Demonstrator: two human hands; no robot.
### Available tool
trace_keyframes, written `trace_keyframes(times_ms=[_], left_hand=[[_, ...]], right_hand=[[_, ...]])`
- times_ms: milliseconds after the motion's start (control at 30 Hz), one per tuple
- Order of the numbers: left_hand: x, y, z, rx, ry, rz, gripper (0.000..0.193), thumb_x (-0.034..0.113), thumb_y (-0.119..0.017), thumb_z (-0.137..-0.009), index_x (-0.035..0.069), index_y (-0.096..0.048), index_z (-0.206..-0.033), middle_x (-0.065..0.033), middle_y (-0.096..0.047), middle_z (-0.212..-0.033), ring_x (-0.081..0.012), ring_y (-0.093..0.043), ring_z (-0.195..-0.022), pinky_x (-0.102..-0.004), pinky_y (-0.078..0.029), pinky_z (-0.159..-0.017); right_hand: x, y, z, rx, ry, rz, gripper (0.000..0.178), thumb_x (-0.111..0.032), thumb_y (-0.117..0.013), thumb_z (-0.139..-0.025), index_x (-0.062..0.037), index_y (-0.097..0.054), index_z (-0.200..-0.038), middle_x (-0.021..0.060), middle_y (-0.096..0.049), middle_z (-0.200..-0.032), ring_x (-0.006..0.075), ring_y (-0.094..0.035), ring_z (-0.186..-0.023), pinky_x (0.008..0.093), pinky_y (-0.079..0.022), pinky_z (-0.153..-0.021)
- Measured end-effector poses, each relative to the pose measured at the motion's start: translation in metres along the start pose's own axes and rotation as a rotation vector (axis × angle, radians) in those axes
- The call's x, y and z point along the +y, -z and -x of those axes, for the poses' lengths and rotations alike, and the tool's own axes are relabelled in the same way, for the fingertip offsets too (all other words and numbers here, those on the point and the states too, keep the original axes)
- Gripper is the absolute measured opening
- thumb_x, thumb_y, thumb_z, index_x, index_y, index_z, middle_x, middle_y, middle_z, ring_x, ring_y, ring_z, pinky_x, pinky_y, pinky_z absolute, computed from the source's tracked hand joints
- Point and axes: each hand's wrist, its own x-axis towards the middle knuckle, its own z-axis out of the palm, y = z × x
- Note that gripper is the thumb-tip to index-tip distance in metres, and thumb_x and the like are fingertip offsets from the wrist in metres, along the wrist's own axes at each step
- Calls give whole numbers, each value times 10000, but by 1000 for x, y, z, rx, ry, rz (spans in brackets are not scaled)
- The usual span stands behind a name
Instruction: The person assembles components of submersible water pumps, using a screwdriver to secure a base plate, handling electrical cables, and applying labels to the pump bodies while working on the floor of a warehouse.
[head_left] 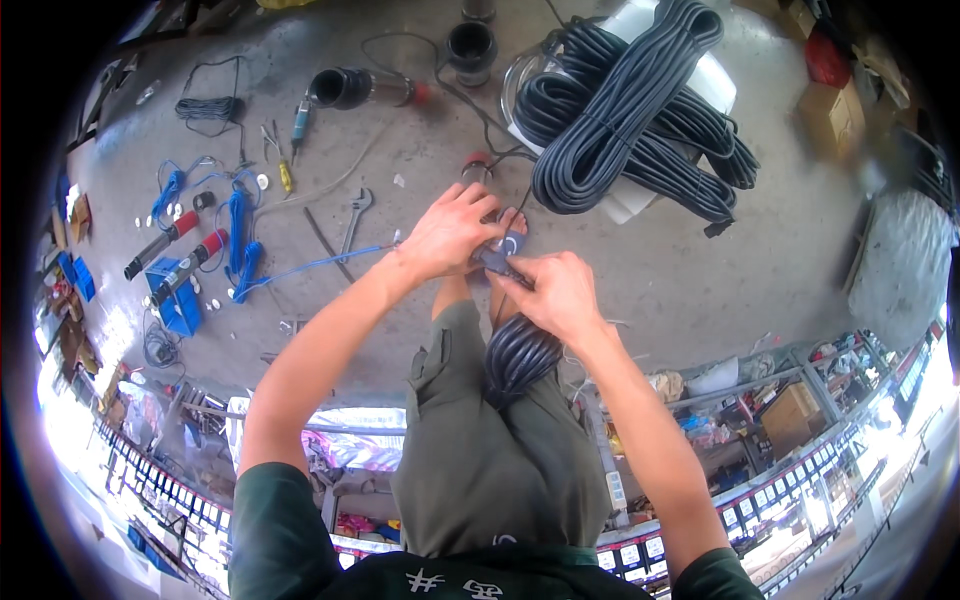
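Observation:
My left hand [450,235] is closed near my knees, its fingers curled around the far end of a short dark piece [493,262]. My right hand [558,290] pinches the near end of that piece between thumb and fingers. Fingers cover much of it, so its exact kind is unclear. A bundle of black cable [522,358] hangs over my thigh just below the right hand. Beside my left wrist ends a thin blue wire [320,265] that runs across the floor. A metal cylinder with a red end [477,168] stands just beyond the left hand.
Large coils of black cable [630,120] lie at the far right on a white surface. On the floor at left are an adjustable wrench [355,215], a screwdriver [286,178], blue wire coils [238,230] and a blue bin [178,305]. Dark cylinders [340,88] lie farther off.

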Motion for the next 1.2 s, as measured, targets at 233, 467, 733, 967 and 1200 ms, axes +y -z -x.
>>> trace_keyframes(times_ms=[233,467,733,967,1200], left_hand=[[-9,-9,-2,79,-36,19,375,122,-804,-544,136,-695,-903,-51,-643,-1080,-287,-573,-1142,-405,-452,-937],[-14,-9,-4,104,-60,45,366,135,-806,-535,117,-683,-879,-62,-643,-1046,-302,-585,-1121,-415,-464,-919],[-17,-15,-2,98,-98,116,371,128,-807,-542,101,-666,-884,-78,-641,-1045,-327,-596,-1113,-450,-491,-919],[-23,-14,-7,123,-114,142,334,138,-800,-598,99,-664,-900,-83,-634,-1026,-334,-598,-1084,-453,-486,-884],[-23,-18,-7,80,-115,157,343,146,-808,-582,107,-679,-898,-80,-629,-1031,-329,-591,-1101,-446,-478,-884]], right_hand=[[7,-8,-6,72,70,-102,199,-283,-775,-836,-99,-774,-913,156,-638,-665,368,-630,-638,433,-488,-588],[16,-1,-15,59,237,-26,207,-258,-774,-824,-92,-769,-947,134,-692,-735,363,-671,-726,462,-533,-640],[21,-11,-9,135,223,-200,222,-168,-795,-810,-43,-765,-991,170,-661,-733,373,-645,-654,414,-502,-582],[23,-16,-7,187,199,-342,227,-130,-789,-825,-1,-758,-1009,192,-667,-747,359,-651,-636,379,-510,-589],[24,-17,0,176,165,-376,273,-142,-776,-834,-16,-754,-1075,178,-684,-766,362,-659,-659,390,-523,-605]])
